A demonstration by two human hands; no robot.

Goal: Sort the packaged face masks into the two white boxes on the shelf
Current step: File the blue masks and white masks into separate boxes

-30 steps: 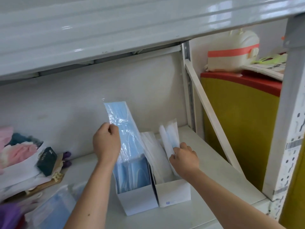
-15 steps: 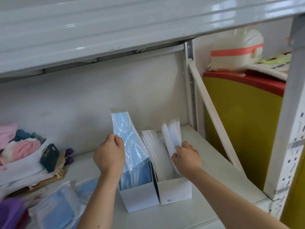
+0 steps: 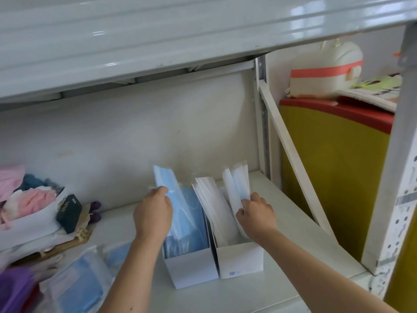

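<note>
Two white boxes stand side by side on the shelf. The left box (image 3: 191, 269) is packed with blue packaged masks. My left hand (image 3: 153, 215) grips one blue mask packet (image 3: 164, 179) whose lower part is down in that box. The right box (image 3: 240, 260) holds white packaged masks (image 3: 214, 208). My right hand (image 3: 255, 213) pinches a white packet (image 3: 237, 184) that stands at the right side of that box. Both packets lean back toward the wall.
Loose blue mask packets (image 3: 76, 285) lie on the shelf (image 3: 293, 224) at the front left. Pink cloth (image 3: 31, 199) and a dark small box (image 3: 68, 213) sit further left. An upper shelf (image 3: 158, 41) hangs low overhead. A diagonal brace (image 3: 293, 159) and shelf post (image 3: 388, 177) bound the right side.
My left hand has pushed the blue packet down into the left box, so much less of it sticks up. My right hand has stayed on the white packet.
</note>
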